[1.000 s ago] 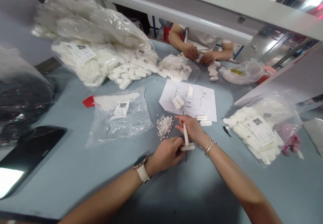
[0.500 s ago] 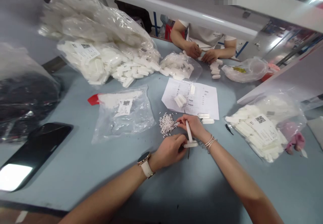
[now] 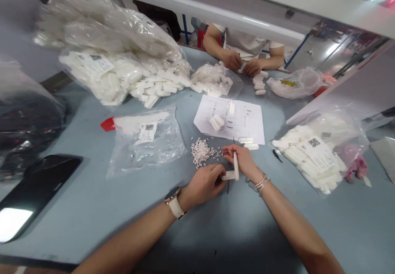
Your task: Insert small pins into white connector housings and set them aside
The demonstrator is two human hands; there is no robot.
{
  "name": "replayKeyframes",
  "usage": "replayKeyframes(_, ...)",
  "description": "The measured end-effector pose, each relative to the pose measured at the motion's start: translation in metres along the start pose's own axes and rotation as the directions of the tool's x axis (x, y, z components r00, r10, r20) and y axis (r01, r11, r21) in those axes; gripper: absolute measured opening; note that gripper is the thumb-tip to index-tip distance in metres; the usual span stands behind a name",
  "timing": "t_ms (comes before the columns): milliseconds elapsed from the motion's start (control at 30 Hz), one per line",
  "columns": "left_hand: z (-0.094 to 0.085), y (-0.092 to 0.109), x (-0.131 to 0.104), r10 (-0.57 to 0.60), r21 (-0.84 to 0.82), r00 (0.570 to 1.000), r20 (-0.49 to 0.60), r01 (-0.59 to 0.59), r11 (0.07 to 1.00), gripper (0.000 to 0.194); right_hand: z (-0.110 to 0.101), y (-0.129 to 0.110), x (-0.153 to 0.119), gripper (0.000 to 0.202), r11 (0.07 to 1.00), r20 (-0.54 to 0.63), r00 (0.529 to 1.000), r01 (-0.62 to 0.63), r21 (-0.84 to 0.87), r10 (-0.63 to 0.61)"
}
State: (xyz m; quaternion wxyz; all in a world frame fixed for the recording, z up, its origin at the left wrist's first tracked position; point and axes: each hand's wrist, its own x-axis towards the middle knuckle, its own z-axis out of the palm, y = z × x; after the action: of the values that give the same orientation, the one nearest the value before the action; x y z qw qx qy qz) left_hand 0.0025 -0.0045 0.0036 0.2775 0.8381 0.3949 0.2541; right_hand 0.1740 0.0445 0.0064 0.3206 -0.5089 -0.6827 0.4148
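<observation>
My left hand (image 3: 209, 180) is closed on one end of a white plastic piece (image 3: 228, 175) just below a pile of tiny white pellets (image 3: 201, 151). My right hand (image 3: 240, 158) is closed at the pile's right side, with a long white piece (image 3: 236, 165) lying across it, its lower end at the first piece. A thin dark tool shows above the right fingers. Whether the right fingertips pinch a pellet is too small to tell. Beyond the hands, a printed sheet (image 3: 243, 121) carries several white pieces (image 3: 217, 122).
A clear bag with a label (image 3: 146, 142) lies left of the pellets, a black phone (image 3: 40, 191) at far left. Large bags of white parts (image 3: 114, 80) stand behind; another bag (image 3: 313, 159) is right. Across the table, a person's hands (image 3: 242, 64) handle small parts.
My right hand has moved a little right, away from the pile, and several pellets are now spread between it and the pile. The long white piece has turned more upright. The view has shifted slightly.
</observation>
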Motion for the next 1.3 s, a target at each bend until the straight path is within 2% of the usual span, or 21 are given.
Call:
replayKeyframes(233, 0.001, 0.000, 0.000, 0.017, 0.015, 1.000, -0.011, -0.016, 1.000, 0.007, 0.005, -0.001, -0.004, 0.025, 0.966, -0.084, 0.993, 0.064, -0.250, -0.087)
replayKeyframes(467, 0.000, 0.000, 0.000, 0.010, 0.011, 1.000, -0.003, -0.010, 1.000, 0.007, 0.007, -0.004, 0.002, 0.023, 0.914, -0.045, 0.985, 0.135, -0.384, -0.165)
replayKeyframes(833, -0.005, 0.004, 0.002, 0.019, -0.019, 1.000, -0.001, -0.019, 1.000, 0.008, 0.011, 0.003, 0.006, 0.023, 0.888, -0.019, 0.984, 0.153, -0.434, -0.178)
replayKeyframes(933, -0.005, 0.004, 0.002, 0.020, -0.021, 1.000, 0.002, -0.020, 1.000, 0.008, 0.012, 0.003, 0.006, 0.024, 0.888, -0.055, 0.980, 0.151, -0.435, -0.194)
replayKeyframes(1100, -0.003, 0.002, 0.001, 0.018, -0.007, 1.000, -0.001, -0.018, 1.000, 0.009, 0.011, -0.001, 0.007, 0.022, 0.951, -0.156, 0.980, 0.069, -0.301, -0.121)
replayKeyframes(1300, -0.001, 0.002, 0.001, 0.043, 0.005, 0.999, -0.015, -0.043, 0.999, 0.008, 0.012, 0.001, 0.011, 0.023, 0.911, -0.108, 0.982, 0.101, -0.400, -0.156)
